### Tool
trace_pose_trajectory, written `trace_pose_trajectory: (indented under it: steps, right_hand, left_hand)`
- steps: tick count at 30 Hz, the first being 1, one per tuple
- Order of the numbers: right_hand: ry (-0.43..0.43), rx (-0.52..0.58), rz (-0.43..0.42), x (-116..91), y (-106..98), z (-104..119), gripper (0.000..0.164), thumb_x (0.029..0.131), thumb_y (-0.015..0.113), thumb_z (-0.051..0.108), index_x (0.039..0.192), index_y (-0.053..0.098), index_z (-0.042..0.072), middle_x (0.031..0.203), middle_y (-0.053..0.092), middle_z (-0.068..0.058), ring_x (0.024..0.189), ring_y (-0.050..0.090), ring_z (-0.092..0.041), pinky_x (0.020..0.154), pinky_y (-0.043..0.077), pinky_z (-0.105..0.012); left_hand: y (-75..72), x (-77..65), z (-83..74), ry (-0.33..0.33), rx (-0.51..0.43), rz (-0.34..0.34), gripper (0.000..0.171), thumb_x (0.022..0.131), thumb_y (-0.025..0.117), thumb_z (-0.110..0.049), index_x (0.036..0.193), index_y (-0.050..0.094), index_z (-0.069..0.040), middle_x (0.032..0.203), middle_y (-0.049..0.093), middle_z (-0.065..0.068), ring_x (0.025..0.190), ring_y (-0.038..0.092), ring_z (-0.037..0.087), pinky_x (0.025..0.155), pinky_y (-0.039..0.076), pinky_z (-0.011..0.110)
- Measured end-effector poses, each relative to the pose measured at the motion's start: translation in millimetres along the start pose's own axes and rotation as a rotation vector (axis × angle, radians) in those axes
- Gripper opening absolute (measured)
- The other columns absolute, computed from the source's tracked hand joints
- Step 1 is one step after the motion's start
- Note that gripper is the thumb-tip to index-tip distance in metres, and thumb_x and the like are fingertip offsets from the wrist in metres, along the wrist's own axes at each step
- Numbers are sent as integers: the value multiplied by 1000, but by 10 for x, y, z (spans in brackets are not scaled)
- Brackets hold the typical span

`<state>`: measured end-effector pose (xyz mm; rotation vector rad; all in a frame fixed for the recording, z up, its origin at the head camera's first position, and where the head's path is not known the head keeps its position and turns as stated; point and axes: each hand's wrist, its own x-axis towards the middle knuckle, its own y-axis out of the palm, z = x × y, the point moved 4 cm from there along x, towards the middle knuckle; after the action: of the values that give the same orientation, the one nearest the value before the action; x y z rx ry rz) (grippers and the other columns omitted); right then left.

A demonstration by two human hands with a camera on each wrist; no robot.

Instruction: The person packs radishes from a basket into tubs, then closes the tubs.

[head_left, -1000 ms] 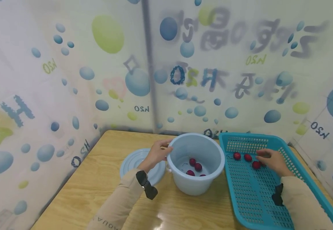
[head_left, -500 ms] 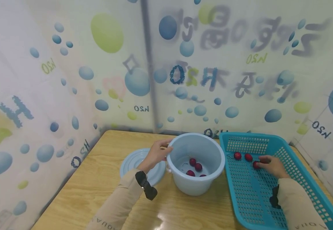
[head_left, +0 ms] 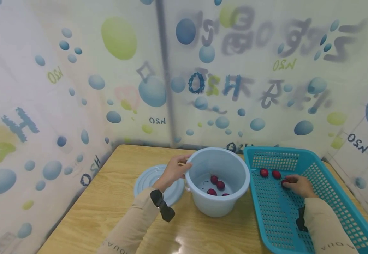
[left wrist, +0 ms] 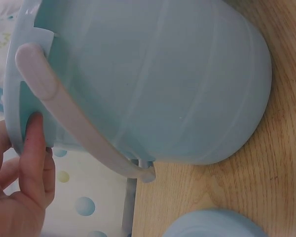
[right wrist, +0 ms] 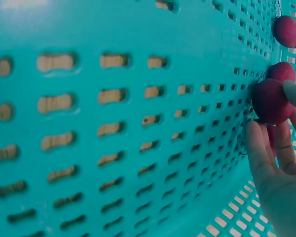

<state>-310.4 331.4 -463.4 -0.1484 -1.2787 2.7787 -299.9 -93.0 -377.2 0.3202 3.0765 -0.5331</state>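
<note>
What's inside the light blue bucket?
In the head view, four red fruits show inside the bucket, the nearest mostly hidden by the front rim. The bottom behind that rim is covered; any more there can't be seen.

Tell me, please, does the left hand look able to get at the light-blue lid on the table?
Probably yes: the light-blue lid lies beside the bucket, and nothing appears to rest on it. But the left hand grips the bucket's rim, so it likely must let go first.

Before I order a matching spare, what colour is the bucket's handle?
The handle looks pale greyish white, best seen in the left wrist view.
</note>
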Motion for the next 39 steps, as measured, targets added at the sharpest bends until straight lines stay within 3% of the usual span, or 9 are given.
trace_pose_trajectory:
  steps: [5, 10, 19, 25, 32, 39]
  right_hand:
    - [-2, -3, 3, -7, 12, 8, 41, 80, 60, 9, 108, 49, -19, 99, 53, -34, 91, 50, -44, 63, 45, -37]
    - [-23, 4, 25, -14, 13, 2, 43, 80, 61, 12, 108, 49, -19, 97, 55, -32, 89, 51, -43, 66, 45, -42]
    - [-28, 26, 65, -8, 32, -25, 43, 80, 61, 13, 108, 48, -18, 98, 53, -33, 92, 49, -44, 74, 42, -49]
    - [-19, 30, 75, -4, 43, -74, 43, 80, 61, 11, 108, 46, -17, 101, 50, -34, 95, 47, -45, 77, 40, -52]
    - [-15, 50, 80, -18, 23, -33, 46, 81, 60, 16, 111, 45, -15, 105, 49, -33, 97, 46, -45, 77, 42, -50]
    - [-100, 85, 71, -63, -86, 190, 47, 84, 58, 21, 114, 44, -12, 111, 46, -33, 101, 45, -45, 75, 44, -48]
  left_hand:
    - [-4, -85, -129, 9, -19, 17, 39, 88, 52, -8, 127, 48, -8, 111, 52, 18, 97, 55, 35, 62, 53, 33]
    - [-7, -174, -247, -4, -17, 23, 40, 88, 51, -6, 128, 47, -6, 110, 51, 19, 99, 53, 37, 63, 53, 34]
    - [-11, -17, -6, -5, -4, 5, 38, 88, 53, -12, 126, 50, -13, 106, 52, 14, 94, 57, 29, 62, 53, 31]
    - [-1, -3, 2, -14, -2, -1, 38, 88, 54, -12, 126, 51, -15, 108, 53, 14, 93, 57, 28, 62, 53, 31]
    - [-3, -133, -183, -5, -10, 16, 40, 88, 52, -9, 128, 47, -7, 112, 52, 19, 98, 54, 36, 63, 53, 33]
    - [0, -239, -308, 2, 2, 16, 39, 89, 49, -7, 128, 47, -6, 109, 51, 19, 100, 52, 38, 65, 53, 33]
